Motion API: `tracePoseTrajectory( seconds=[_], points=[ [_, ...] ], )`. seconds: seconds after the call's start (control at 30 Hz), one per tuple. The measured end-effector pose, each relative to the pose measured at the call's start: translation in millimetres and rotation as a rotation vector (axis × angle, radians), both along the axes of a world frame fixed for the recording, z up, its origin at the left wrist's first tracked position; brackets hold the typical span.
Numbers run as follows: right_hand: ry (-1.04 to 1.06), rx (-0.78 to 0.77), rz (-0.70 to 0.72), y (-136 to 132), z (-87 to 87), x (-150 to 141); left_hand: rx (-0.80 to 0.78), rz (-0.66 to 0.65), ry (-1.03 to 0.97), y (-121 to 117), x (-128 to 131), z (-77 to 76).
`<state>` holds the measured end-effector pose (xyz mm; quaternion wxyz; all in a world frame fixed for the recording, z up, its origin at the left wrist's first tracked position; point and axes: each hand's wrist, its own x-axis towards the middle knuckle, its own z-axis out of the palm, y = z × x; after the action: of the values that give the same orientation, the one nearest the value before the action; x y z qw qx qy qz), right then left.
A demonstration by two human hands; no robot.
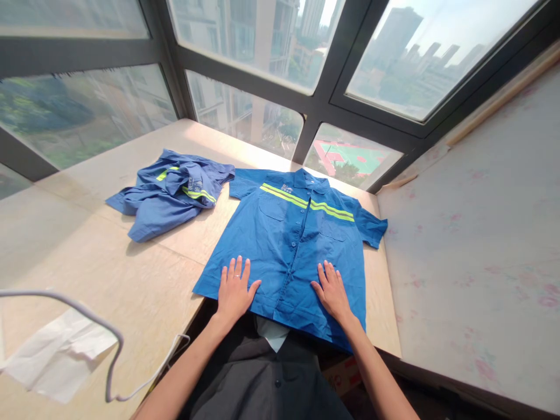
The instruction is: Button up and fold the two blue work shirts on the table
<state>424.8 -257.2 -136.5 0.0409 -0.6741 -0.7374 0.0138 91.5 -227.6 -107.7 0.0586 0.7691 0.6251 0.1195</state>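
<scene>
A blue short-sleeved work shirt (pixel 266 251) lies spread front side up, its collar toward the window and its hem over the near edge of the ledge. Yellow-green reflective stripes cross its chest. My left hand (pixel 235 289) rests flat on the lower left of the shirt, fingers spread, a ring on one finger. On the lower right, my right hand (pixel 332 291) also lies flat with its fingers apart. Neither hand grips the cloth. A second blue work shirt (pixel 161 204) sits crumpled to the left, close to the spread shirt's left sleeve.
The pale ledge (pixel 100 251) runs up to dark-framed windows (pixel 324 111). A flowered wall (pixel 472 245) bounds the right side. At the lower left are white paper (pixel 61 356) and a grey cable (pixel 111 361). Under the ledge, a box (pixel 343 376) shows partly.
</scene>
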Motion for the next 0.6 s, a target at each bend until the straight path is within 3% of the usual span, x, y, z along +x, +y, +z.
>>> tracePoseTrajectory(
  seconds=[0.1, 0.2, 0.33, 0.4, 0.47, 0.6],
  points=[
    [0.021, -0.01, -0.023, 2, 5.6, -2, -0.004, -0.008, 0.096, -2, -9, 4.7],
    [0.098, 0.043, -0.036, 18, 22.1, -9, -0.03, -0.009, 0.155, -4, -10, 12.1],
    [0.219, 0.154, 0.097, 68, 52.8, -35, -0.009, -0.042, 0.154, 11, 6, 22.7],
    [0.22, 0.132, 0.207, 99, 61.9, -53, 0.028, -0.09, 0.118, 26, 18, 23.5],
    [0.161, 0.043, 0.297, 127, 63.3, -68, 0.046, -0.149, 0.089, 42, 27, 19.7],
    [0.004, -0.147, 0.314, 165, 50.2, -69, 0.02, -0.208, 0.086, 58, 24, 4.8]
  ],
)
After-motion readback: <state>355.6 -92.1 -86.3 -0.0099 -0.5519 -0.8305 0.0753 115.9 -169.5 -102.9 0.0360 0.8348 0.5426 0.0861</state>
